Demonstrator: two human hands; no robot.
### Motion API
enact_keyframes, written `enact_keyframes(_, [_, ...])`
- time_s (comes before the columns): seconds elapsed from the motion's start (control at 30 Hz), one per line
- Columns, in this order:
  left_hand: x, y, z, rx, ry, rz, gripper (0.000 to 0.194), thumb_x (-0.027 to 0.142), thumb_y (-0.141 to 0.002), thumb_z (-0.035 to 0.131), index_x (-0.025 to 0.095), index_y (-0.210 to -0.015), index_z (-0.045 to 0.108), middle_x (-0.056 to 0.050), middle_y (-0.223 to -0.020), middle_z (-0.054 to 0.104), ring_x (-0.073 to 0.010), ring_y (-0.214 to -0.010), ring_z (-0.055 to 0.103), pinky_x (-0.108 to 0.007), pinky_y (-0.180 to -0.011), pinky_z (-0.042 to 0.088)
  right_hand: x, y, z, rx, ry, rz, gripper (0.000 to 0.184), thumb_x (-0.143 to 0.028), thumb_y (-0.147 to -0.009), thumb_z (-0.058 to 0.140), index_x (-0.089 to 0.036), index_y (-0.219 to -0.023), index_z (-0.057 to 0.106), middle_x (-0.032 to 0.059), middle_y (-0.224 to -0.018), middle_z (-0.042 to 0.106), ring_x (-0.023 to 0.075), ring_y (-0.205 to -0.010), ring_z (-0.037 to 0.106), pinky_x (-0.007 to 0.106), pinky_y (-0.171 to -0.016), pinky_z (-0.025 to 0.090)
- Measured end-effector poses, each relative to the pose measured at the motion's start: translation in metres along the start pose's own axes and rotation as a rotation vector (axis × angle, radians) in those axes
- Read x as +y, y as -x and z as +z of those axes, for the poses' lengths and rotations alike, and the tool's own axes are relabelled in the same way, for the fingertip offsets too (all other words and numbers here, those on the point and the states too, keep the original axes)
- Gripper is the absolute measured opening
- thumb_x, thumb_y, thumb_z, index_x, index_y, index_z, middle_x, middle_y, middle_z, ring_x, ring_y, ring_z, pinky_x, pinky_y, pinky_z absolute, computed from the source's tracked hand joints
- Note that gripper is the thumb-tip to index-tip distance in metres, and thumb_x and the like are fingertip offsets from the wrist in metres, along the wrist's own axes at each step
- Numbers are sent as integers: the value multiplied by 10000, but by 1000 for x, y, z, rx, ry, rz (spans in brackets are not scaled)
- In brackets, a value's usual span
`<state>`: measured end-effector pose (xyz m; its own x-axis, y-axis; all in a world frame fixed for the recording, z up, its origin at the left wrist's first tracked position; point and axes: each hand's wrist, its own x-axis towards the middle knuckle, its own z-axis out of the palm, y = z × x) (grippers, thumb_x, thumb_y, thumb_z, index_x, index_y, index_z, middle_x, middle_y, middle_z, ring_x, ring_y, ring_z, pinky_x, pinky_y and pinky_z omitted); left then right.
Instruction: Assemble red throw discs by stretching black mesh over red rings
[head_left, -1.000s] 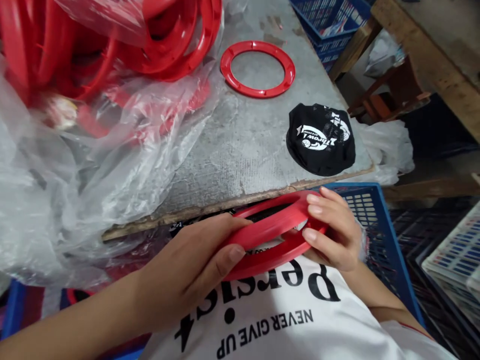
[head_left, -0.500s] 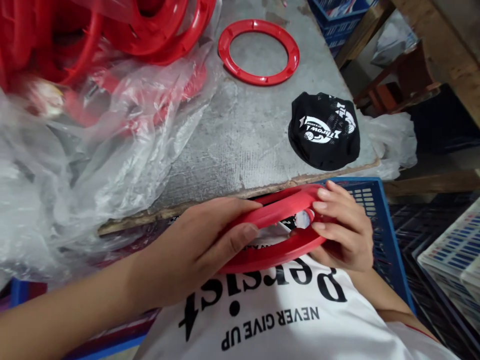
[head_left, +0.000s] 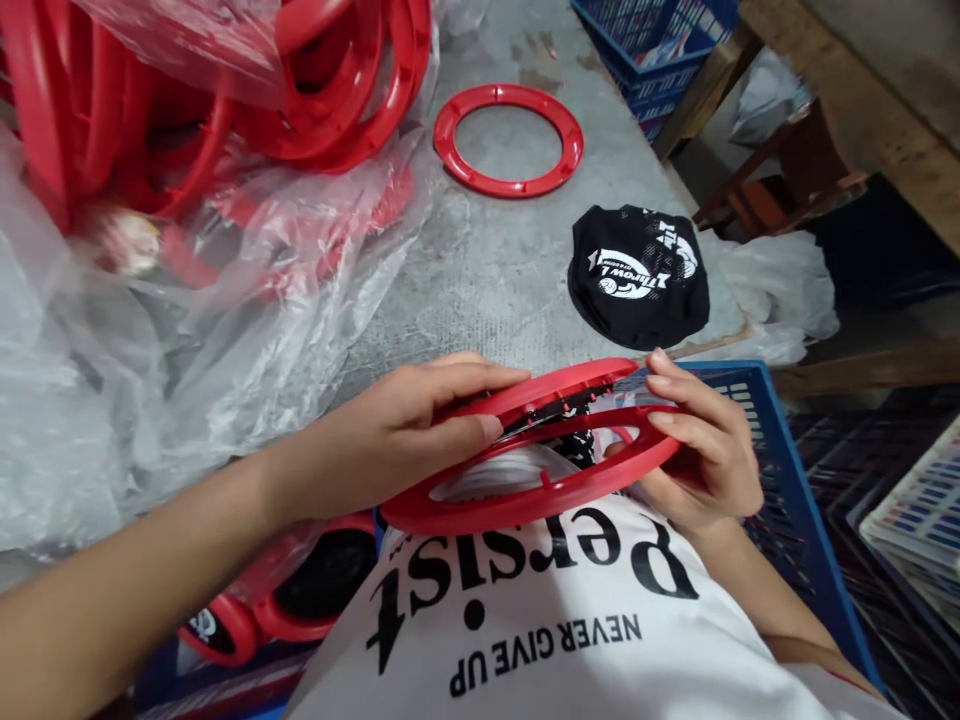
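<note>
Two red plastic rings are held one over the other in front of the white shirt. My left hand [head_left: 397,430] is closed around their left side, with its thumb and fingers on the upper ring [head_left: 536,392]. At the other end, my right hand [head_left: 709,450] grips the right edge of the lower ring [head_left: 525,510]. A gap opens between the rings toward the right, showing short red pegs and some black printed fabric. On the tabletop lie another red ring [head_left: 517,187] and a bunched black fabric cover [head_left: 641,275] with white lettering.
Clear plastic sheeting [head_left: 225,350] and a heap of red rings [head_left: 330,150] cover the table's left. A blue crate [head_left: 799,520] stands below at right. Finished-looking red-rimmed black discs [head_left: 322,580] lie below my left arm. A wooden chair [head_left: 795,190] stands beyond.
The two rings have been spread apart, and the pegs now show between them. My right hand has shifted slightly right. The view has tilted, so the table things appear lower.
</note>
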<state>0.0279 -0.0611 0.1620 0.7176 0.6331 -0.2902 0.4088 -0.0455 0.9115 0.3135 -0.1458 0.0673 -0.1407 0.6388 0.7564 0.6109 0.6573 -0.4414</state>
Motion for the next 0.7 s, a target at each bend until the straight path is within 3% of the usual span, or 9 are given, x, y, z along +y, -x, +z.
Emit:
enact_keyframes(0.23, [2, 5, 18, 81, 116, -93, 403, 465, -913, 644, 311, -1284, 680, -5, -1173, 741, -221, -1030, 685, -310, -870, 567, -5, 3, 3, -7, -51, 27, 455, -326, -901, 749, -325, -1331, 601, 79, -1394, 592, 404, -1316, 556, 736, -1076, 469])
enact_keyframes(0.57, [15, 23, 26, 26, 47, -7, 343, 359, -932, 606, 256, -1254, 663, -18, -1142, 742, -177, -938, 701, -227, -714, 582, -1, 10, 2, 53, -64, -64, 570, -306, -869, 805, -297, -1391, 577, 79, -1451, 563, 395, -1258, 605, 731, -1057, 498])
enact_keyframes(0.7, [17, 24, 24, -18, -26, 66, 360, 276, -934, 508, 232, -1268, 635, -2, -1121, 740, -162, -947, 698, -220, -752, 582, -3, 9, 1, 47, -51, -60, 574, -299, -872, 799, -310, -1398, 569, 77, -1442, 586, 393, -1252, 615, 740, -1060, 492])
